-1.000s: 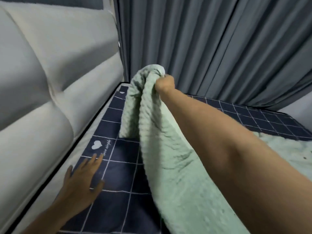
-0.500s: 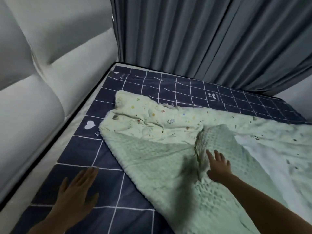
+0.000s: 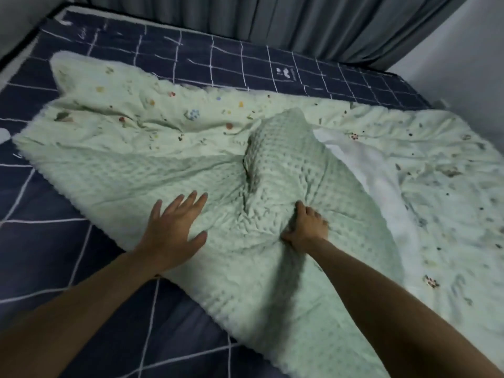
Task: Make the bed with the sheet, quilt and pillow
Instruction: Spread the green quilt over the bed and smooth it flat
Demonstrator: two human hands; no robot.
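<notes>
Head view: the pale green quilt (image 3: 163, 148) lies rumpled across the navy checked sheet (image 3: 68, 241), spreading from centre toward 3 o'clock. The left hand (image 3: 171, 230) rests flat on it, fingers spread; at 5 o'clock from centre the right hand (image 3: 306, 227) is clenched on a bunched fold of quilt.

one quilt (image 3: 152, 148), one sheet (image 3: 231, 58), two hands, one curtain (image 3: 313, 20)

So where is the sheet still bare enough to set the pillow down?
Bare navy sheet runs along the far edge between the quilt and the curtain, and at near left beside the left hand. The middle and right are crowded: bunched quilt, gripped by the right hand.
</notes>
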